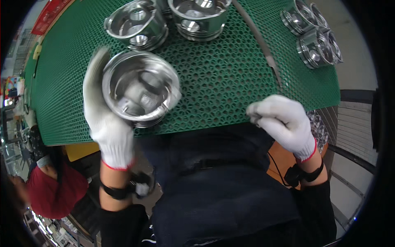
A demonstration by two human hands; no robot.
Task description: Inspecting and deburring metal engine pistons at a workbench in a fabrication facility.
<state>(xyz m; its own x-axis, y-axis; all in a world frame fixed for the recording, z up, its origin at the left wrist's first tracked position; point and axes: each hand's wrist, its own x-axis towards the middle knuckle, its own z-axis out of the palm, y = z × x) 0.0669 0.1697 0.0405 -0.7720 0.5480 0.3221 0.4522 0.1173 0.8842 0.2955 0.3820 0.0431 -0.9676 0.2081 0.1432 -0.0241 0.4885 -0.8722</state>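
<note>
My left hand [108, 123], in a white knit glove with a red cuff, is wrapped round the left side of a shiny metal piston [110, 96]. The piston's open, hollow end faces up, and motion smears part of it. Its thumb is mostly hidden. My right hand [284, 122], gloved the same way, hovers by the mat's near edge. Its fingers are curled in toward the thumb, the tips look grey, and no object shows between them. Beyond it lies a long, thin grey tool [260, 39] like a file, its narrow end toward me.
Two pistons [138, 25] [199, 26] stand beyond the held one on a green perforated mat [222, 82]. Several more pistons [317, 48] are grouped at the far right. Shiny metal parts [317, 128] sit below the right edge. A person in red [57, 191] is at lower left.
</note>
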